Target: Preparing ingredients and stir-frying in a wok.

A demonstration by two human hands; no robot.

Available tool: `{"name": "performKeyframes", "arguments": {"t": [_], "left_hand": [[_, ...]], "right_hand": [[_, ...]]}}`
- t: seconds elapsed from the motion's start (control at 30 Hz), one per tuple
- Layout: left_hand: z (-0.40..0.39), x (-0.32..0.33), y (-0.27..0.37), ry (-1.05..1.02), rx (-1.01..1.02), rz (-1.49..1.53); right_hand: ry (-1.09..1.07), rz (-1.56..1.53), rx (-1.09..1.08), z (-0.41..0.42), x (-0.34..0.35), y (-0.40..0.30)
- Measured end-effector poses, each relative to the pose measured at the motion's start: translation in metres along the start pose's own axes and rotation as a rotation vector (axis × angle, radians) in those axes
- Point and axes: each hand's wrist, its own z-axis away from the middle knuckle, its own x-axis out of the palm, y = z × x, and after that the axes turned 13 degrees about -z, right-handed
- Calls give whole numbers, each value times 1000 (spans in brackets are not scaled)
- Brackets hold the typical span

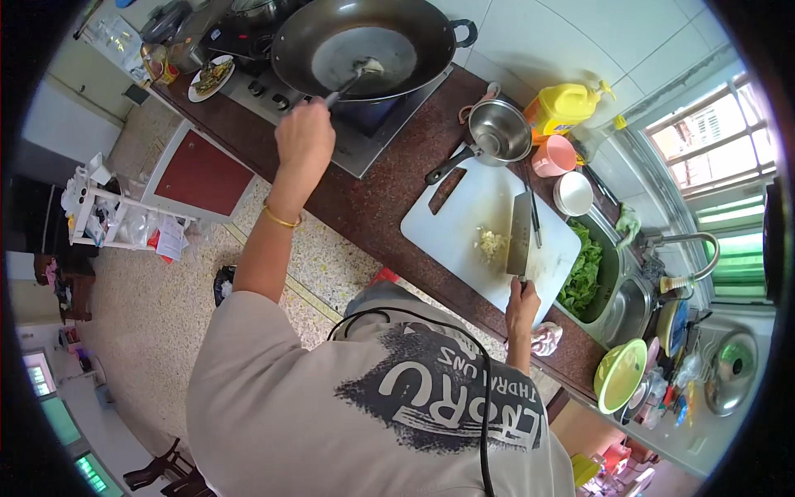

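Note:
My left hand (305, 135) is closed around the handle of a cooking utensil (349, 82), whose head rests in the pale liquid at the bottom of a large wok (298, 43) on the stove. With my right hand (523, 301) I grip the handle of a cleaver (519, 239), its blade lying over the white cutting board (441, 239). Chopped garlic (490, 243) forms a small pile left of the blade. A pair of chopsticks (535, 218) lies to the blade's right. At the board's far edge sits a steel saucepan (499, 133) with a black handle.
Leafy greens (582, 273) fill part of the sink (628, 304) at the right. A pink cup (554, 156), a white bowl (573, 194) and a yellow jug (564, 107) stand by the wall. A plate of food (212, 77) lies left of the stove (372, 136). A green basin (620, 376) sits near the counter's right end.

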Motion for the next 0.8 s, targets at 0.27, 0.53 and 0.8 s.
{"name": "performKeyframes", "arguments": {"t": [0.27,0.53,0.8], "left_hand": [[-7,14,-6,106,-3,13],[-17,31,4,-39,40,-79],[29,2,47,553,150,61]], "right_hand": [[11,44,-24,-2,1,4],[39,108,-43,10,-4,-7],[28,58,10,24,4,-15]]}}
